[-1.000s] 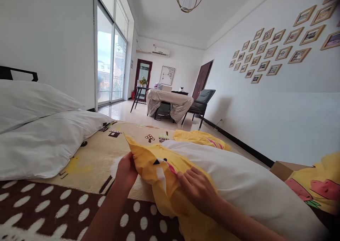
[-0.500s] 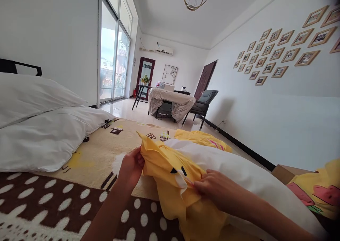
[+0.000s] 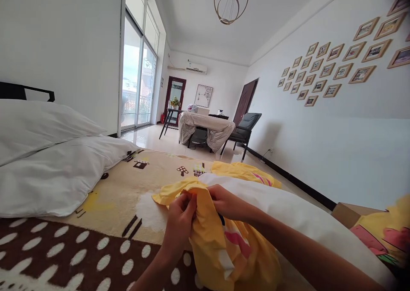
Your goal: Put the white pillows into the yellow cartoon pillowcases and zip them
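A yellow pillowcase with pink, white and dark printed patches hangs bunched between my hands above the bed. My left hand is closed on its upper edge, thumb and fingers pinched together. Close by on the right, my right hand grips the same edge, its fingertips partly hidden in the folds. Beside and behind the cloth lies a plump white pillow, partly covered by my right forearm. Another yellow cloth with pink marks lies past it at the bed's far edge.
Two white pillows are stacked at the left on a beige and brown patterned blanket. At the right stand a cardboard box and a yellow and pink printed cloth. Beyond the bed are a covered table and a black chair.
My hands have come together at the pillowcase's edge; the left moved right, the right moved up and left. The cloth is now gathered rather than spread, and the view has tilted slightly up.
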Demonstrator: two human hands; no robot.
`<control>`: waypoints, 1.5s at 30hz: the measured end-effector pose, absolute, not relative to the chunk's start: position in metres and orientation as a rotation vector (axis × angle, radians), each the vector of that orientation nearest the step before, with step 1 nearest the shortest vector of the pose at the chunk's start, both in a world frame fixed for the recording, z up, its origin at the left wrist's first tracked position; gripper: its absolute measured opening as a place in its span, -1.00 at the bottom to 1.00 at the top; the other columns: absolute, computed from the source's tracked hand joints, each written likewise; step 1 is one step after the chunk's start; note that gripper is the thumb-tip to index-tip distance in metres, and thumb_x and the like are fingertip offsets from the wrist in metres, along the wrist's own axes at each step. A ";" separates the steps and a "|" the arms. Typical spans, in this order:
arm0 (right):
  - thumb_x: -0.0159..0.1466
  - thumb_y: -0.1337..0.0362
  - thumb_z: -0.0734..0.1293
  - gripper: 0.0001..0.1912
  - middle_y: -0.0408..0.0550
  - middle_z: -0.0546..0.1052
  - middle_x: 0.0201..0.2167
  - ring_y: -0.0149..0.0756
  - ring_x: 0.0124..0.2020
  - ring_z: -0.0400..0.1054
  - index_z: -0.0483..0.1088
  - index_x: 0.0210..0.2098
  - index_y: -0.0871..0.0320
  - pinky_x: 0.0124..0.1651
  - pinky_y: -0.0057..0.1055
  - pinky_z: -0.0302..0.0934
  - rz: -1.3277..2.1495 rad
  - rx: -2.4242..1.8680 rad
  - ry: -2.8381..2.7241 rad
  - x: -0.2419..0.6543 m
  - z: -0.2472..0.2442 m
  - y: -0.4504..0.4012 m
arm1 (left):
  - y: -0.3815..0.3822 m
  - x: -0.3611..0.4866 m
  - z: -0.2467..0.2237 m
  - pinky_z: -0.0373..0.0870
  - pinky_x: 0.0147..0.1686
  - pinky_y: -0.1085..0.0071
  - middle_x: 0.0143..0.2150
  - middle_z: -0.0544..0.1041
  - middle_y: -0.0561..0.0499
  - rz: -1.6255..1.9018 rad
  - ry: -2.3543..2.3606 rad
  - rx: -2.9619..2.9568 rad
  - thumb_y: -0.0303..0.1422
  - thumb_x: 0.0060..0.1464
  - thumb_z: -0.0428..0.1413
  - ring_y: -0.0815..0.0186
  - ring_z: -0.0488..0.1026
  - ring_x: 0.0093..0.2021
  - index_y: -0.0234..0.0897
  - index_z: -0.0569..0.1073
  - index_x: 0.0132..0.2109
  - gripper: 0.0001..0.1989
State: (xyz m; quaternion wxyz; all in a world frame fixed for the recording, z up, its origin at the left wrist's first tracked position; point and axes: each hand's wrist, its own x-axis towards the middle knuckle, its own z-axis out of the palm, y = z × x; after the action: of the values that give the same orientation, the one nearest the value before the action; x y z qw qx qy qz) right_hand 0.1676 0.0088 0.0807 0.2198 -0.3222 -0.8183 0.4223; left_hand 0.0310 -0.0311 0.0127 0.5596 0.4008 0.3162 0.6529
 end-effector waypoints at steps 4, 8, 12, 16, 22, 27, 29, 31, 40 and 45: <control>0.14 0.15 0.35 -0.78 -0.19 0.41 -0.48 -0.38 -0.36 0.25 0.44 -0.35 0.20 -0.32 -0.46 0.15 1.420 -0.862 -2.200 0.168 0.081 -0.001 | -0.028 0.034 0.008 0.25 -0.44 0.49 -0.45 0.40 0.03 1.574 0.758 1.040 -0.05 -0.10 0.19 0.36 0.29 -0.42 -0.30 0.39 -0.41 -0.63; 0.09 0.14 0.38 -0.75 -0.17 0.44 -0.45 -0.35 -0.37 0.28 0.44 -0.33 0.21 -0.31 -0.43 0.15 1.503 -0.869 -2.092 0.167 0.077 -0.006 | -0.026 0.037 0.006 0.24 -0.44 0.50 -0.48 0.36 0.06 1.618 0.772 1.114 -0.07 -0.02 0.13 0.37 0.26 -0.44 -0.28 0.35 -0.43 -0.66; 0.10 0.18 0.34 -0.81 -0.19 0.40 -0.50 -0.38 -0.41 0.25 0.40 -0.42 0.20 -0.31 -0.43 0.15 1.376 -0.926 -2.004 0.163 0.069 -0.006 | -0.026 0.038 0.005 0.24 -0.40 0.49 -0.44 0.38 0.06 1.652 0.845 1.151 -0.07 0.04 0.07 0.35 0.28 -0.40 -0.27 0.37 -0.40 -0.67; 0.11 0.22 0.28 -0.86 -0.25 0.29 -0.57 -0.47 -0.53 0.12 0.30 -0.46 0.17 -0.47 -0.51 0.04 1.311 -1.039 -1.858 0.165 0.066 -0.002 | -0.030 0.034 0.009 0.15 -0.47 0.47 -0.53 0.31 0.07 1.696 1.036 1.268 -0.13 0.08 0.03 0.36 0.22 -0.48 -0.25 0.33 -0.47 -0.70; 0.06 0.19 0.28 -0.82 -0.27 0.24 -0.59 -0.51 -0.58 0.07 0.21 -0.45 0.15 -0.53 -0.54 -0.03 1.434 -1.035 -1.706 0.170 0.062 0.001 | -0.038 0.017 0.021 0.17 -0.41 0.45 -0.47 0.43 -0.01 1.381 0.934 1.434 -0.23 -0.06 0.14 0.30 0.30 -0.39 -0.28 0.42 -0.49 -0.80; 0.07 0.19 0.27 -0.84 -0.22 0.32 -0.55 -0.46 -0.52 0.16 0.26 -0.44 0.16 -0.46 -0.51 0.09 1.422 -1.023 -1.793 0.171 0.059 0.001 | -0.026 0.005 0.020 -0.12 -0.68 0.49 -0.72 0.15 0.15 1.078 0.751 1.172 -0.12 -0.15 0.13 0.50 0.01 -0.70 -0.27 0.25 -0.63 -0.65; 0.09 0.19 0.27 -0.84 -0.20 0.35 -0.53 -0.43 -0.49 0.21 0.30 -0.42 0.16 -0.43 -0.49 0.13 1.432 -1.022 -1.835 0.170 0.061 -0.001 | -0.023 0.007 0.020 -0.15 -0.70 0.52 -0.72 0.08 0.20 1.240 0.752 1.070 -0.09 -0.18 0.14 0.53 -0.04 -0.71 -0.26 0.21 -0.62 -0.62; 0.12 0.18 0.27 -0.83 -0.18 0.38 -0.51 -0.40 -0.45 0.25 0.34 -0.38 0.17 -0.39 -0.47 0.17 1.449 -0.993 -1.883 0.168 0.063 -0.004 | -0.023 0.010 0.020 -0.09 -0.72 0.54 -0.72 0.06 0.21 1.368 0.795 1.037 -0.06 -0.22 0.18 0.53 -0.01 -0.71 -0.25 0.22 -0.60 -0.60; 0.22 0.21 0.24 -0.83 -0.13 0.44 -0.36 -0.33 -0.31 0.29 0.37 -0.30 0.18 -0.21 -0.39 0.21 1.199 -0.836 -2.055 0.164 0.054 -0.007 | -0.029 0.007 0.022 -0.05 -0.73 0.51 -0.76 0.27 0.08 1.117 0.870 1.270 -0.02 -0.11 0.15 0.48 0.15 -0.76 -0.30 0.30 -0.63 -0.56; 0.31 0.08 0.13 -0.68 -0.07 0.43 -0.24 -0.31 -0.23 0.28 0.32 -0.15 0.17 -0.20 -0.40 0.17 0.941 -0.902 -2.286 0.170 0.060 -0.017 | -0.018 -0.005 0.018 -0.22 -0.71 0.61 -0.70 0.09 0.23 1.149 0.607 0.949 -0.26 -0.27 0.32 0.62 -0.08 -0.70 -0.35 0.32 -0.52 -0.67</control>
State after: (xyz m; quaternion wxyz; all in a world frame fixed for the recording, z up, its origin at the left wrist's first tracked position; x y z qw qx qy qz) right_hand 0.1701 -0.0168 0.0605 0.2524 -0.3318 -0.8405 0.3460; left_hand -0.0055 -0.0177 0.0181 0.6936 0.4249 0.2718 0.5143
